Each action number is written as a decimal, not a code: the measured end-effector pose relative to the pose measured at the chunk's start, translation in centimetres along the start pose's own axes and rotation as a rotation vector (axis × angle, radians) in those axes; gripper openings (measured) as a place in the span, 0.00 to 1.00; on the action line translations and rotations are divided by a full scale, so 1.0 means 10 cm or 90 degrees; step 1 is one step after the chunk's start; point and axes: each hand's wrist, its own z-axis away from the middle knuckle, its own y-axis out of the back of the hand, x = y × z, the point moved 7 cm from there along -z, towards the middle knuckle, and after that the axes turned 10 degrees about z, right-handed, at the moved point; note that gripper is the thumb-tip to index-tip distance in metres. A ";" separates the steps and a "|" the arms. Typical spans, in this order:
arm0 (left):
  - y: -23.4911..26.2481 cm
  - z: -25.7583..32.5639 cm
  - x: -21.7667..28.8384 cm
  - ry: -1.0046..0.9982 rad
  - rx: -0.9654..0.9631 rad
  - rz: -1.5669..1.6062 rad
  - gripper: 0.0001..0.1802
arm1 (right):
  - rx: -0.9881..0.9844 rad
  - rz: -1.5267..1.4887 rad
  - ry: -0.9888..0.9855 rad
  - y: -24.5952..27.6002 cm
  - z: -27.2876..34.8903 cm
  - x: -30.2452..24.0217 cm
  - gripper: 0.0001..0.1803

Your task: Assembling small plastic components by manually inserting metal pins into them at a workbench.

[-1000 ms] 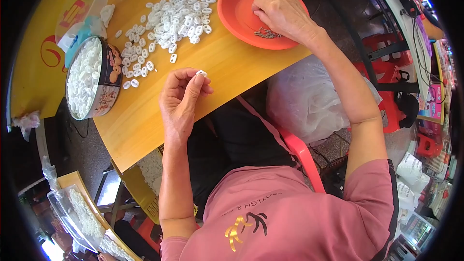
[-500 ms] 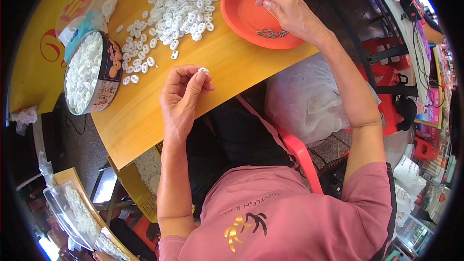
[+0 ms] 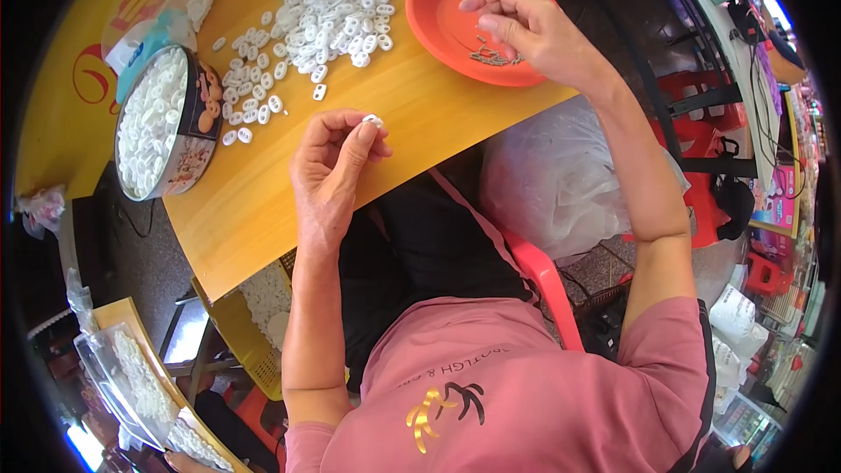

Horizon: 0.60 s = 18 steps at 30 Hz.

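My left hand (image 3: 328, 168) is closed above the table's near edge, pinching a small white oval plastic piece (image 3: 373, 121) between thumb and fingertips. Only part of that piece shows. Over the round orange plastic dish (image 3: 435, 10) at the far right hovers my right hand (image 3: 541, 33), its thumb and index finger apart. I can see nothing between them. Below the fingers, small grey metal screws (image 3: 491, 56) lie in the dish, partly covered by the hand. A heap of white two-holed oval pieces (image 3: 331, 24) is spread over the middle of the table.
The wooden table (image 3: 263, 221) ends just in front of my lap. At its left stands a round tin (image 3: 151, 127) full of white pieces, beside a blue and clear plastic bag (image 3: 156, 44). A clear plastic bag (image 3: 547, 180) hangs under the dish side, near a red chair (image 3: 547, 285).
My right thumb and fingers have spread from a pinch over the dish. A screw shows just below the thumb. My left hand keeps its grip on the white piece, almost unmoved.
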 end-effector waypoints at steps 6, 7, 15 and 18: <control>-0.15 0.07 0.20 -0.176 -0.021 -0.056 0.06 | -0.101 -0.289 0.000 -0.49 0.17 -0.48 0.14; -0.16 0.09 0.22 -0.175 -0.012 -0.059 0.06 | -0.104 -0.297 0.000 -0.56 0.18 -0.54 0.14; -0.16 0.25 0.41 -0.291 -0.048 -0.234 0.05 | -0.131 -0.271 0.023 -0.88 0.21 -0.86 0.14; -0.09 0.29 0.39 -0.265 -0.037 -0.169 0.05 | -0.119 -0.273 0.027 -0.91 0.21 -0.93 0.13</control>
